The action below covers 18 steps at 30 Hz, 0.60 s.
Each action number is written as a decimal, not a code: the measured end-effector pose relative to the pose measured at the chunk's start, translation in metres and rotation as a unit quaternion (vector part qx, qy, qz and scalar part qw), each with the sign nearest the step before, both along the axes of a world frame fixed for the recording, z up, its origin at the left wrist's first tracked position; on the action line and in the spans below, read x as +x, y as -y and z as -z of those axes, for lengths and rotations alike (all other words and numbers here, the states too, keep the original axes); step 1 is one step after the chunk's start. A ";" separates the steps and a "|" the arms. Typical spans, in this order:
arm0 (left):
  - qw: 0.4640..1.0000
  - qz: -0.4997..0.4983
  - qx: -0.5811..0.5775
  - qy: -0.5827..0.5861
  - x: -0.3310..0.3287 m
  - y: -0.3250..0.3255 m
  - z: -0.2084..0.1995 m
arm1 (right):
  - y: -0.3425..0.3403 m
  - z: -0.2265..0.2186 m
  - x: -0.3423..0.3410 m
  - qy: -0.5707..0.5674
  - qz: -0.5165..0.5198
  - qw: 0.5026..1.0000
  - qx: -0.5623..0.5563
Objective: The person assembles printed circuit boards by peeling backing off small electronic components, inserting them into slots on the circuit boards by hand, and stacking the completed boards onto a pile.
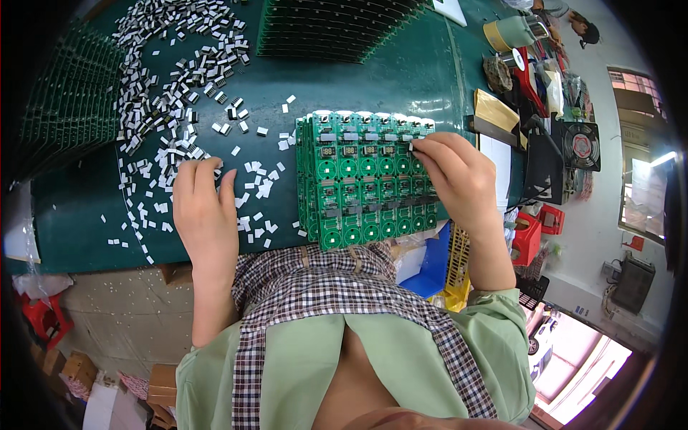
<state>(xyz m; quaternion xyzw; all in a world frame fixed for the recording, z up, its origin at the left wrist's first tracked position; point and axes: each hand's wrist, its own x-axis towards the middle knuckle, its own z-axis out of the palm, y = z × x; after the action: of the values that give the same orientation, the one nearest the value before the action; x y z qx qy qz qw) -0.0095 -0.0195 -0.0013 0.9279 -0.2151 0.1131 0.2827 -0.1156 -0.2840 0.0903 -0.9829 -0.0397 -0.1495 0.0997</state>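
Along the upper part of the green circuit boards (369,170), small dark display windows (350,151) stood in a row, with pale segment-style digits showing in them. The other pale print on the boards was too fine to read. Small dark marks (582,312) on the white wall (588,251) at the right were likewise illegible.

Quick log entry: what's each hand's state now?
Left hand: open, palm hidden, by the loose parts.
Right hand: closed, pinching a white part at the boards.
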 end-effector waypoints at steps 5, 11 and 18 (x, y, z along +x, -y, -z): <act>0.999 0.012 -0.018 -0.047 0.001 -0.001 -0.003 | 0.000 -0.002 0.003 -0.034 -0.041 0.998 -0.014; 0.988 0.025 -0.125 -0.082 0.005 -0.009 -0.009 | -0.003 -0.008 0.004 -0.057 -0.053 0.996 -0.045; 0.873 0.086 -0.406 -0.255 -0.013 -0.003 -0.027 | -0.002 -0.007 0.004 -0.063 -0.054 0.995 -0.053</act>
<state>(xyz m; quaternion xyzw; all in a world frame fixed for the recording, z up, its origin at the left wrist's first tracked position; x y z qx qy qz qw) -0.0220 -0.0166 0.0258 0.7057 -0.1496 -0.0748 0.6885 -0.1112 -0.2821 0.0977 -0.9907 -0.0945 -0.0790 0.0580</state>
